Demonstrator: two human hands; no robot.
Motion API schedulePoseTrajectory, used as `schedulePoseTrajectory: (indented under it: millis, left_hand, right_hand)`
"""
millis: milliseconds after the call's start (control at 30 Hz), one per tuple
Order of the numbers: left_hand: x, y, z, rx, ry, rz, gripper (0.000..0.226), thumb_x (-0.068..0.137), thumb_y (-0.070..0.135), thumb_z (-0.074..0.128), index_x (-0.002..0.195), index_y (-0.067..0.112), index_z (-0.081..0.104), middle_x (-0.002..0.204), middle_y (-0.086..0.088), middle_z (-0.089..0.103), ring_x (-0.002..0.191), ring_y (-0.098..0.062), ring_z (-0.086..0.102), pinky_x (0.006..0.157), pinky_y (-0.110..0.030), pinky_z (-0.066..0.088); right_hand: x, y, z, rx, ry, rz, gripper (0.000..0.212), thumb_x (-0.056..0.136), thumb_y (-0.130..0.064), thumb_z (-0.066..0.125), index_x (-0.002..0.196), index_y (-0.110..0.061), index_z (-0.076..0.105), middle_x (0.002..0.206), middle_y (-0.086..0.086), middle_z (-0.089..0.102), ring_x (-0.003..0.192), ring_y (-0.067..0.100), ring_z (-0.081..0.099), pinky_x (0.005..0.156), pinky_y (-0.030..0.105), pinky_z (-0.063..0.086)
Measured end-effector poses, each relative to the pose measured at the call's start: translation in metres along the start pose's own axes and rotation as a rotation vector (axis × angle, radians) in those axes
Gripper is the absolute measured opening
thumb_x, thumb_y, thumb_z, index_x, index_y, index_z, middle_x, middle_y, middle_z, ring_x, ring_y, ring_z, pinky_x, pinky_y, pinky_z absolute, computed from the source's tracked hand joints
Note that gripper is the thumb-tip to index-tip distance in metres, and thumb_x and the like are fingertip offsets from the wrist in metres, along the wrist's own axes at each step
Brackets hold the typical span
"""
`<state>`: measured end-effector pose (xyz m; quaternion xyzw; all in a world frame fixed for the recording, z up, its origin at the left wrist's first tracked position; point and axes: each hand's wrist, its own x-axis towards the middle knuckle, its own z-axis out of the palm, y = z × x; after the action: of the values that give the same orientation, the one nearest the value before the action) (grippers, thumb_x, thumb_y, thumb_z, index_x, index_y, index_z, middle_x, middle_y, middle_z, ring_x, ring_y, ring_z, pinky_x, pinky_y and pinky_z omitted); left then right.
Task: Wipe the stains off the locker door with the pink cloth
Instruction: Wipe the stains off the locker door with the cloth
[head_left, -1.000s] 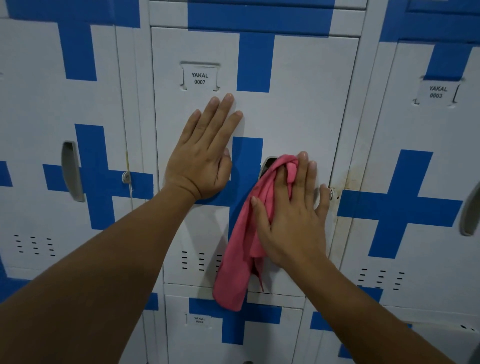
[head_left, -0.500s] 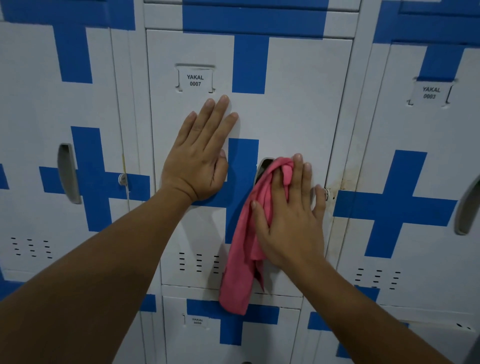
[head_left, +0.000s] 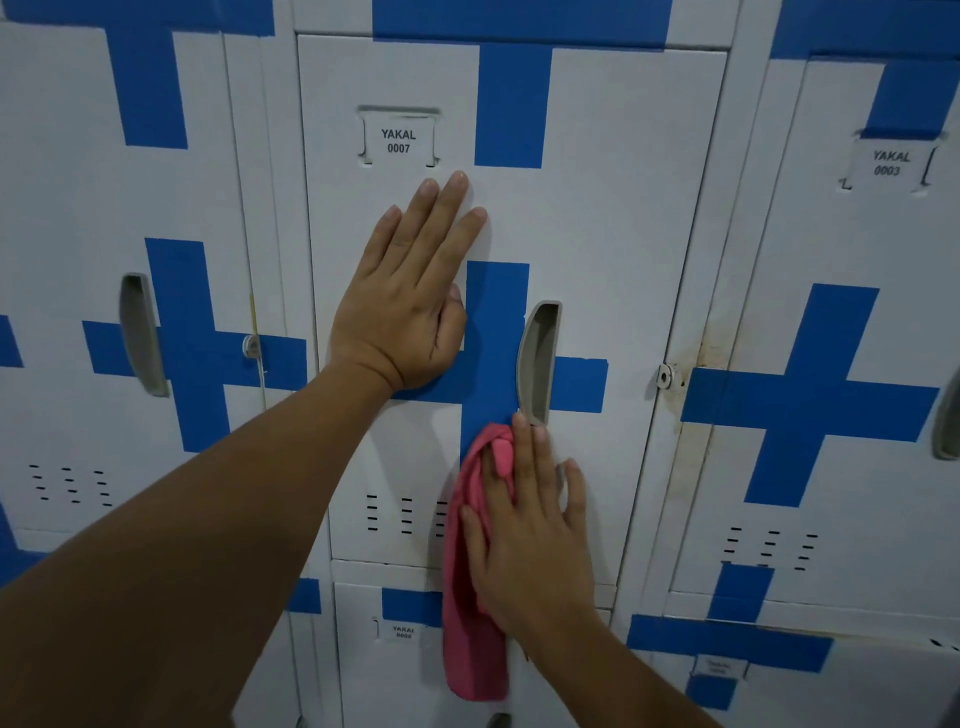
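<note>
1. The locker door fills the middle of the head view: white metal with a blue cross, and a label holder near its top that reads "YAKAL 0007".
2. The left hand lies flat on this door, palm to the metal, fingers straight and close together, pointing up toward the label. It holds nothing; the heel of the hand rests on the left bar of the blue cross.
3. The right hand presses the pink cloth against the lower part of the door, fingers spread over it and not curled closed.
4. The upper end of the cloth is bunched between the right hand's index and middle fingers, just below the grey recessed handle. The middle fingertip touches the lower end of that handle.
5. The rest of the cloth hangs down past the door's bottom edge and over the smaller locker door beneath it.
6. Vent slots sit just left of the cloth.
7. Brownish stains mark the white frame right of the door, beside a small lock hasp.
</note>
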<state>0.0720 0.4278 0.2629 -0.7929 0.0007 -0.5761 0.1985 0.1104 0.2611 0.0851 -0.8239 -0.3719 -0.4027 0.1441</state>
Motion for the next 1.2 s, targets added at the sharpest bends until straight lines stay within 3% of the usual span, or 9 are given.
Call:
schedulePoseTrajectory:
  millis: [367,567,700,967,1200]
  left_hand:
    - [-0.001,0.0,0.001,0.006,0.002,-0.007,0.069,0.092,0.019,0.04,0.158,0.006,0.026,0.166,-0.017,0.021,0.156,-0.033,0.016,0.128,-0.046,0.011]
    - [0.0,0.001,0.0,0.001,0.018,-0.003,0.07,0.091,0.017,0.041,0.158,0.005,0.027,0.166,-0.017,0.022,0.155,-0.034,0.017,0.128,-0.047,0.012]
    - [-0.001,0.001,0.001,-0.01,0.031,0.001,0.069,0.09,0.016,0.041,0.157,0.004,0.029,0.165,-0.019,0.025,0.154,-0.035,0.02,0.127,-0.049,0.015]
    - [-0.002,-0.001,0.002,-0.009,0.03,0.008,0.069,0.091,0.018,0.04,0.157,0.005,0.028,0.166,-0.018,0.023,0.155,-0.033,0.018,0.128,-0.048,0.014]
    - [-0.001,-0.001,0.002,-0.033,0.031,0.001,0.069,0.09,0.017,0.042,0.157,0.005,0.029,0.165,-0.017,0.024,0.155,-0.033,0.019,0.128,-0.048,0.015]
  right_hand:
    - [-0.01,0.056,-0.015,-0.095,-0.048,0.045,0.075,0.098,-0.051,0.039,0.158,-0.013,0.017,0.166,0.012,-0.002,0.153,0.028,-0.003,0.12,0.051,0.007]
    - [0.042,0.043,-0.038,0.031,0.057,0.148,0.073,0.101,-0.049,0.032,0.159,-0.015,0.004,0.164,0.012,-0.017,0.152,0.028,-0.014,0.122,0.048,0.0]
    - [0.09,0.039,-0.065,0.073,0.164,0.184,0.074,0.101,-0.054,0.031,0.159,-0.019,0.0,0.165,0.011,-0.013,0.152,0.027,-0.015,0.122,0.047,-0.005]
    - [0.039,0.043,-0.041,0.041,0.032,0.154,0.075,0.1,-0.049,0.035,0.159,-0.014,0.004,0.165,0.012,-0.014,0.152,0.028,-0.012,0.121,0.054,0.006]
    - [0.083,0.036,-0.063,0.078,0.137,0.168,0.073,0.101,-0.047,0.038,0.159,-0.017,0.007,0.165,0.012,-0.012,0.152,0.029,-0.013,0.121,0.053,0.003]
